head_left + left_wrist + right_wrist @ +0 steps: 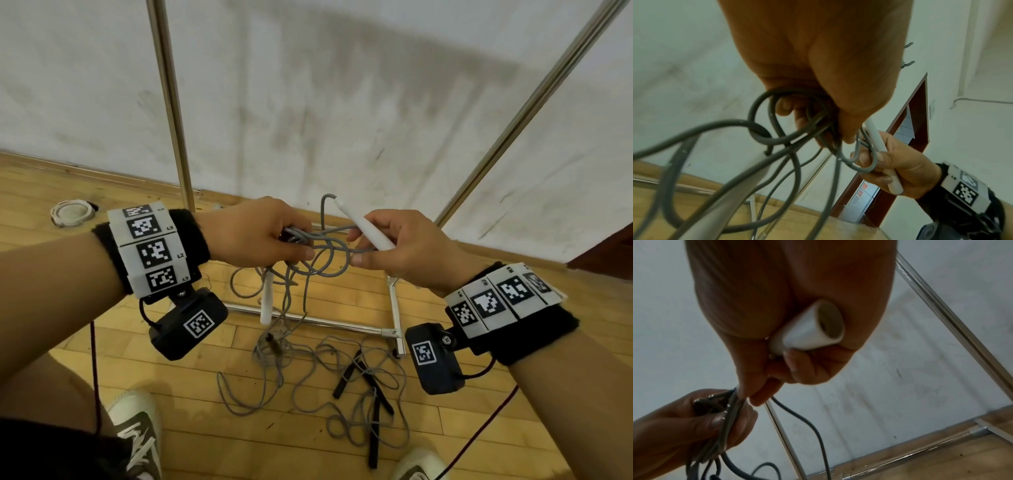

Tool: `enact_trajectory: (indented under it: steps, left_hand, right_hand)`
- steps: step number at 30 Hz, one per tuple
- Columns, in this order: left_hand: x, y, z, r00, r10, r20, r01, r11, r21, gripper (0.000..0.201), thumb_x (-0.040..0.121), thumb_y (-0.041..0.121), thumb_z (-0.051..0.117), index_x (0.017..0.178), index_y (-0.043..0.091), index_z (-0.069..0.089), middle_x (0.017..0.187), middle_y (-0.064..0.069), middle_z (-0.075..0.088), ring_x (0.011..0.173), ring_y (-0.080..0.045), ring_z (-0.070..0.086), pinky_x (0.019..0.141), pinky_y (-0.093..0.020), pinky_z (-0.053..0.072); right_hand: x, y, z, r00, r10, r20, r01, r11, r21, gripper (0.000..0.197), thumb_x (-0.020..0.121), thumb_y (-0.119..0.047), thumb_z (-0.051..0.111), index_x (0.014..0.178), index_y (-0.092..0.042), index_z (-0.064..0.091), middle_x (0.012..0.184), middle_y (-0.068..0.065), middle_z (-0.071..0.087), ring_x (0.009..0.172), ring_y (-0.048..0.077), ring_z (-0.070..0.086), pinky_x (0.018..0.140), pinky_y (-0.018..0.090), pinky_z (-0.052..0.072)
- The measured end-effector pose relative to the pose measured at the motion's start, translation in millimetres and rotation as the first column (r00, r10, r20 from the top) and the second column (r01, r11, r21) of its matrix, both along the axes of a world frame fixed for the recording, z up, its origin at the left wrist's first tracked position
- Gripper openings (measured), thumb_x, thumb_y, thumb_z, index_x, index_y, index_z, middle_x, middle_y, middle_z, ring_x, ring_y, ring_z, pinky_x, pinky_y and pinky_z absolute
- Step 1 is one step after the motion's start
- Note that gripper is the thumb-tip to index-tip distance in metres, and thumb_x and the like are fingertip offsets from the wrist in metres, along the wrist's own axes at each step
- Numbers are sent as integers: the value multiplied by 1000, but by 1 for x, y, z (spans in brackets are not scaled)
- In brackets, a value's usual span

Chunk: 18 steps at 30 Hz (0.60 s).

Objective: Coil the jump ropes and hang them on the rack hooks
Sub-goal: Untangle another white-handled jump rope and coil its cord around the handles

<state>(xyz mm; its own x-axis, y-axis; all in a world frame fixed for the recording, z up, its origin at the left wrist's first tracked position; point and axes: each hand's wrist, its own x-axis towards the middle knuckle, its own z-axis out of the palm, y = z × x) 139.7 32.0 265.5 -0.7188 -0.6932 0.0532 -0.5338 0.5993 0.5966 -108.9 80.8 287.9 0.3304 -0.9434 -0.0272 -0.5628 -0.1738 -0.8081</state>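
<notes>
While the left hand grips the gathered loops of the grey jump rope and the right hand pinches its white handle, each new loop should probably match the others, untwisted.

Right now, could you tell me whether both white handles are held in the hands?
No, the right hand holds one white handle, while the other white handle dangles below the left hand.

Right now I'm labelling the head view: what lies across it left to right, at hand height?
Tape roll → left hand gripping grey rope loops → white handle → right hand.
</notes>
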Motion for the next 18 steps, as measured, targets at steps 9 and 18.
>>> enact_trajectory:
  steps: [9, 18]
  left_hand:
    - [4, -2, 0, 997, 22, 79, -21, 1000, -16, 34, 90, 54, 61, 72, 24, 62, 62, -1, 60, 55, -16, 56, 52, -23, 43]
    - [13, -6, -7, 986, 27, 163, -37, 997, 63, 27, 92, 47, 64, 78, 24, 70, 64, -1, 63, 54, -14, 56, 53, -28, 46]
  right_hand:
    - [0, -4, 3, 999, -22, -35, 18, 993, -118, 23, 78, -9, 79, 92, -24, 69, 72, -14, 71, 66, 8, 65, 60, 19, 51]
    - [-11, -9, 0, 949, -209, -236, 122, 933, -337, 18, 80, -12, 67, 80, -30, 64, 60, -6, 57, 52, 7, 50, 51, 13, 38]
